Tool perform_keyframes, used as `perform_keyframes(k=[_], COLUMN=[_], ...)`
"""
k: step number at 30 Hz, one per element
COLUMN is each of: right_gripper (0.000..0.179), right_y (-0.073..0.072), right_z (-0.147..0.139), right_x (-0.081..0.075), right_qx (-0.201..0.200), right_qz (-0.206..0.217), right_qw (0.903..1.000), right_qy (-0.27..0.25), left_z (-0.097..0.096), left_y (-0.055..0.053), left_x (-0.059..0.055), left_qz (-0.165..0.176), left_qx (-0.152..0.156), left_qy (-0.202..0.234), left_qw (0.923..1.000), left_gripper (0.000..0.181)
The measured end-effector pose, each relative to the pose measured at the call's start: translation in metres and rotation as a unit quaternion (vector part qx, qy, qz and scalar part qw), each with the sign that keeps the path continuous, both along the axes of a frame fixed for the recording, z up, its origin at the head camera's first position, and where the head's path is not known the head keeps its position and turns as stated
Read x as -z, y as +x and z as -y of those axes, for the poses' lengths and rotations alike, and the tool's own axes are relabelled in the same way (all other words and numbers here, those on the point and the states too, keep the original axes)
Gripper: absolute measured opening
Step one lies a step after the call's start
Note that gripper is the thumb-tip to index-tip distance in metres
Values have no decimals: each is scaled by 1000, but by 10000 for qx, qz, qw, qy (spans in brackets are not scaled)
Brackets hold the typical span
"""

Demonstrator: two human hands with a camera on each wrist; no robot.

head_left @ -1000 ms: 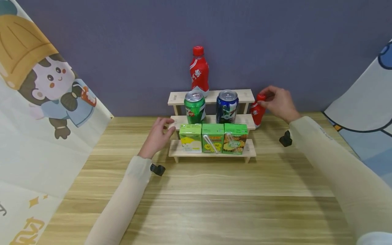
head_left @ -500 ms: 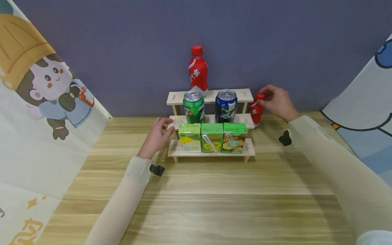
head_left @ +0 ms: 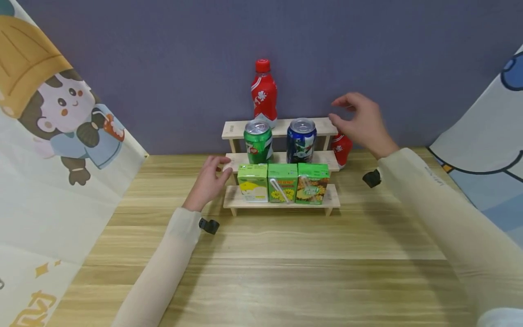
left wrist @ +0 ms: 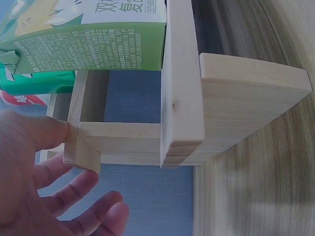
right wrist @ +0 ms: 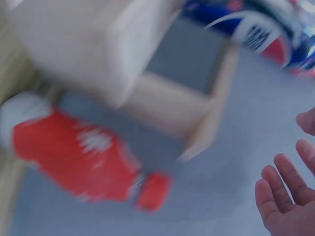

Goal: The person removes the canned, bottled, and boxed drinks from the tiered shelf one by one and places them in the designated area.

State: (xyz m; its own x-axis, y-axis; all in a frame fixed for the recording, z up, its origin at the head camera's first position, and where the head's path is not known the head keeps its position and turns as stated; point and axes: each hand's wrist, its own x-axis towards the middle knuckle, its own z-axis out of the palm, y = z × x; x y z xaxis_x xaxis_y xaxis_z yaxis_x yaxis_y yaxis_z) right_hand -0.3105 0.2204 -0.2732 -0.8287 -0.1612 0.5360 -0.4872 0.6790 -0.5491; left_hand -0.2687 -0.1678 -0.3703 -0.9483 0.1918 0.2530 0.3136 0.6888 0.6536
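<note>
Purple-grey wall behind a wooden worktop; three-step wooden rack at its centre, your landmark.

- Left of the rack: your left hand, fingers relaxed and apart, thumb touching the middle step's end.
- On the rack: three green juice cartons on the lowest step, green can and blue can on the middle, tall red bottle on top.
- Right of the rack: small red bottle standing on the worktop against the rack; your right hand above it, fingers spread, holding nothing.
</note>
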Motion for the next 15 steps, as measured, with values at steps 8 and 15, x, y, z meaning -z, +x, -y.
perform_keyframes(k=[8, 15], right_gripper=[27, 34], right_y=[10, 8], right_z=[41, 71], right_x=[-32, -59], right_qx=[-599, -661], right_qz=[-640, -487], right_qw=[9961, 9960], right_qy=[103, 349], left_z=[1, 1], left_y=[1, 1], left_x=[0, 0], left_qz=[65, 110], left_qx=[-48, -109], left_qy=[-103, -147], left_qw=[9999, 9998], left_gripper=[37, 37])
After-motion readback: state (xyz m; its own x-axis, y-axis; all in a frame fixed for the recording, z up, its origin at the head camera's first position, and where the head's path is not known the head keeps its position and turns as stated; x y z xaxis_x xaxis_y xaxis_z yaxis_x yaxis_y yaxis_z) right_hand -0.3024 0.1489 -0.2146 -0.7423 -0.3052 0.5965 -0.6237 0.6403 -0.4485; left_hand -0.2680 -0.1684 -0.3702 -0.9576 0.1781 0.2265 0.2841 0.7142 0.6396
